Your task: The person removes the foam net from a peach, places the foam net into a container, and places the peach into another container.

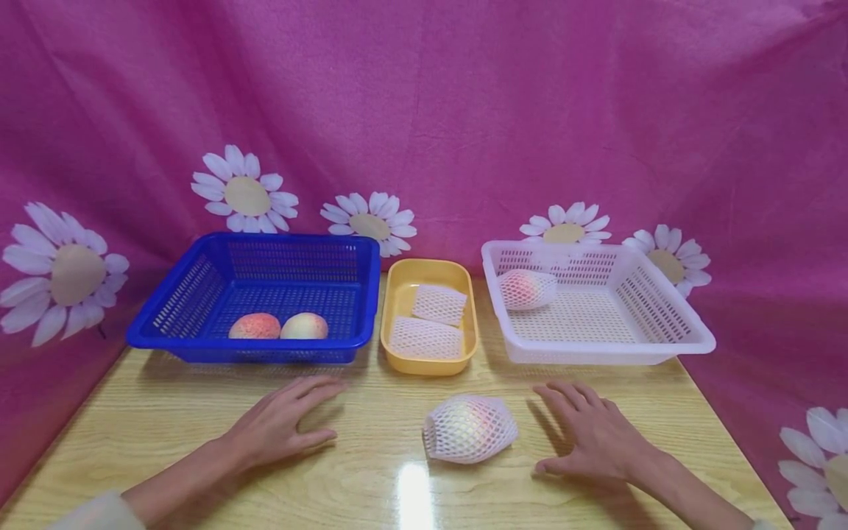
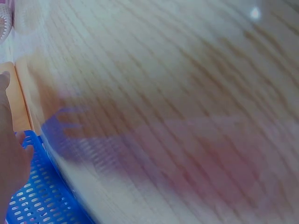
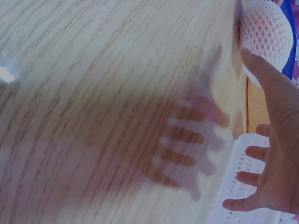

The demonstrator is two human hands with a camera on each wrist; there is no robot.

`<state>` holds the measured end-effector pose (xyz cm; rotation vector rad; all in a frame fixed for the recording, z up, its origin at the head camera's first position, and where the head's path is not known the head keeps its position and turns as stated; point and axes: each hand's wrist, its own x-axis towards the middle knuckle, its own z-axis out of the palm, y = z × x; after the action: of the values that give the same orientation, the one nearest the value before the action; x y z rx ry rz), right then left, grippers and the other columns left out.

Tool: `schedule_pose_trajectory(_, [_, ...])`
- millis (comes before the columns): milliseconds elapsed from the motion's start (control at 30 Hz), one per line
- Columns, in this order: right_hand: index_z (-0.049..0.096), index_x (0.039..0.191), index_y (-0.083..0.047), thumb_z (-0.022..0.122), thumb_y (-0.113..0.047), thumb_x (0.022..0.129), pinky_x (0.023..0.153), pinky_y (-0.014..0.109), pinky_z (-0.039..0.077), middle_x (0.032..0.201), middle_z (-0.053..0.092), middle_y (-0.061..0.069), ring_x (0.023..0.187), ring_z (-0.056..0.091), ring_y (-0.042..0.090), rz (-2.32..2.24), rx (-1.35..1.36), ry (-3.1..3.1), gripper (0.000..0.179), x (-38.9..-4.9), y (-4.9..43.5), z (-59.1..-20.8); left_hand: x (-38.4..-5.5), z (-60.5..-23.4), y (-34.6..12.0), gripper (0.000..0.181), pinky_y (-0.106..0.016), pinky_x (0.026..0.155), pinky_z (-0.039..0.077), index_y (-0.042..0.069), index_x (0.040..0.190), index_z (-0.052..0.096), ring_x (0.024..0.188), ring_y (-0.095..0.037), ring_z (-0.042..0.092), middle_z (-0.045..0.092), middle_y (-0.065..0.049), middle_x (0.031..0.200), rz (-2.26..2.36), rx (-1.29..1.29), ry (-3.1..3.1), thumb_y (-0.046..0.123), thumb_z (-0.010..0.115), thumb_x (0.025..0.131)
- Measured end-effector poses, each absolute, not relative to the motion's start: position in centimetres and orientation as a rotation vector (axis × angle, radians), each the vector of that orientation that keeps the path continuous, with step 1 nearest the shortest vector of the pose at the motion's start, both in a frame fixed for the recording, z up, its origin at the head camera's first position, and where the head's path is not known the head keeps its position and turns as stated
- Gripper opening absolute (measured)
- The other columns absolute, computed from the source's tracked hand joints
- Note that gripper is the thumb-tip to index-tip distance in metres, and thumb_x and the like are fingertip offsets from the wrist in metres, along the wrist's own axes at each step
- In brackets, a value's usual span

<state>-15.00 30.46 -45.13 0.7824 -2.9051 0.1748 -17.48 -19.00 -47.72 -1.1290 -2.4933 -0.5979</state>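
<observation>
A peach in a white foam net (image 1: 472, 428) lies on the table between the two hands, touched by neither. To its left is my left hand (image 1: 286, 421), fingers loosely extended and holding nothing, just in front of the blue basket (image 1: 252, 353). On the other side my right hand (image 1: 592, 434) has its fingers spread, with nothing in them. The right wrist view shows that hand (image 3: 280, 172) beside the netted peach (image 3: 266, 37). Two bare peaches, one redder (image 1: 255, 326) and one paler (image 1: 304, 326), lie in the blue basket.
Between the baskets stands a yellow tray (image 1: 429, 367) with flat foam nets (image 1: 425, 338) in it. A white basket (image 1: 609, 353) at the right holds another netted peach (image 1: 528, 289). Behind them hangs a magenta flowered cloth (image 1: 424, 110). The wooden table (image 1: 371, 486) is glossy.
</observation>
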Motion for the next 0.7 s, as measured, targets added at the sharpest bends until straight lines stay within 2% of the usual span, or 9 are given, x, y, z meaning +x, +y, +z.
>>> schedule_pose_trajectory(233, [0.048, 0.146, -0.016, 0.071, -0.081, 0.065, 0.08, 0.063, 0.049, 0.143, 0.048, 0.01, 0.124, 0.048, 0.039, 0.185, 0.774, -2.914, 0.107, -14.9, 30.5, -45.1, -17.4, -47.8, -19.0, 0.065, -0.048, 0.096, 0.05, 0.012, 0.137, 0.06, 0.122, -0.026, 0.056, 0.058, -0.006, 0.136, -0.596, -1.106, -2.522, 0.04, 0.08, 0.082])
schedule_pose_trajectory(700, [0.048, 0.145, -0.013, 0.077, -0.076, 0.062, 0.079, 0.06, 0.051, 0.14, 0.051, 0.012, 0.118, 0.052, 0.035, 0.228, 0.869, -2.844, 0.108, -15.2, 29.4, -44.6, -17.5, -47.7, -17.9, 0.066, -0.047, 0.099, 0.049, 0.012, 0.138, 0.059, 0.124, -0.025, 0.055, 0.057, -0.006, 0.137, -0.61, -1.149, -2.515, 0.042, 0.079, 0.083])
